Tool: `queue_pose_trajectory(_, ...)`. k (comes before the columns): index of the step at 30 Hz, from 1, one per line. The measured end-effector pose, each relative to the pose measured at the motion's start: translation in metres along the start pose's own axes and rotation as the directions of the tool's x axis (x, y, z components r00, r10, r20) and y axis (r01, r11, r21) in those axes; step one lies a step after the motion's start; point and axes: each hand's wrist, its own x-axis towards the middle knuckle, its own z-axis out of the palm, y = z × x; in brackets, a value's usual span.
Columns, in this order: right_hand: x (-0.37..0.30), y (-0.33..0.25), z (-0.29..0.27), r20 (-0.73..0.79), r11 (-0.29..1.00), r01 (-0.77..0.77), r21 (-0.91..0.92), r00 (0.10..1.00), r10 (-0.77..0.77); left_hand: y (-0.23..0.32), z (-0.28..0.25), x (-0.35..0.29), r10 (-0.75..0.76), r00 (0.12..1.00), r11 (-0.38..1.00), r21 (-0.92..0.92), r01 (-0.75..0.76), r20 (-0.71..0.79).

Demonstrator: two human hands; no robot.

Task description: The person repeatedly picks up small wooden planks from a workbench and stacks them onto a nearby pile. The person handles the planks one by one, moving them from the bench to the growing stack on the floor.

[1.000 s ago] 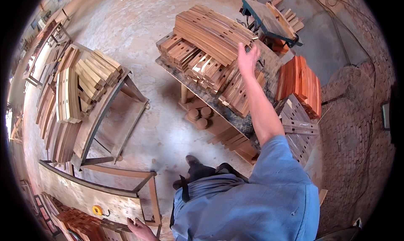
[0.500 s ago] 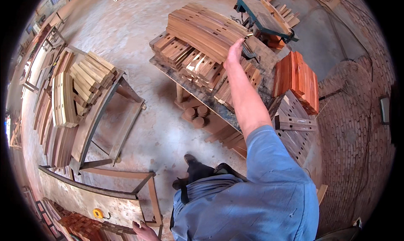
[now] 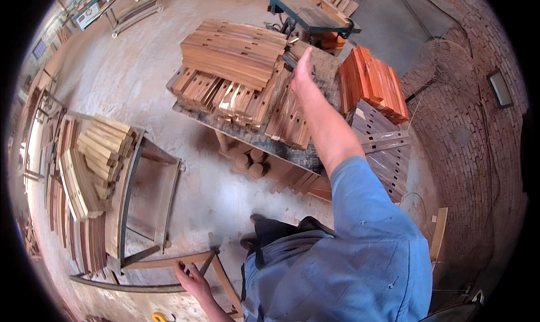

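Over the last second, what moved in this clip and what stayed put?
The right hand, stretched out over the stacked wooden slats on the workbench, drifted leftward along the pile, fingers open and holding nothing I can see. The left hand kept resting on the wooden frame at the lower edge. The slat stacks, the reddish boards and the frames on the floor lie as before.

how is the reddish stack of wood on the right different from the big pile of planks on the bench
The reddish stack is deep orange-red, small and stands off the bench's right end. The plank pile is paler brown, broader, with longer pieces lying flat on the bench. Both are neatly stacked cut wood near the right hand.
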Motion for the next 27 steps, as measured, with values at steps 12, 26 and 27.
queue_pose_trajectory(12,0.044,0.07,0.027,0.029,0.962,-0.048,0.269,0.999,0.041,0.218,0.134,0.192,0.27,0.929,0.903,-0.402,-0.153,0.253)
queue_pose_trajectory(26,0.18,0.026,0.005,0.064,0.948,0.299,0.111,0.95,-0.307,0.405,0.323,0.262,0.187,0.861,0.683,-0.693,0.232,0.472)
queue_pose_trajectory(27,0.185,0.013,0.007,0.182,0.96,0.279,-0.002,0.944,-0.274,0.408,0.329,0.259,0.144,0.86,0.673,-0.685,0.277,0.489)
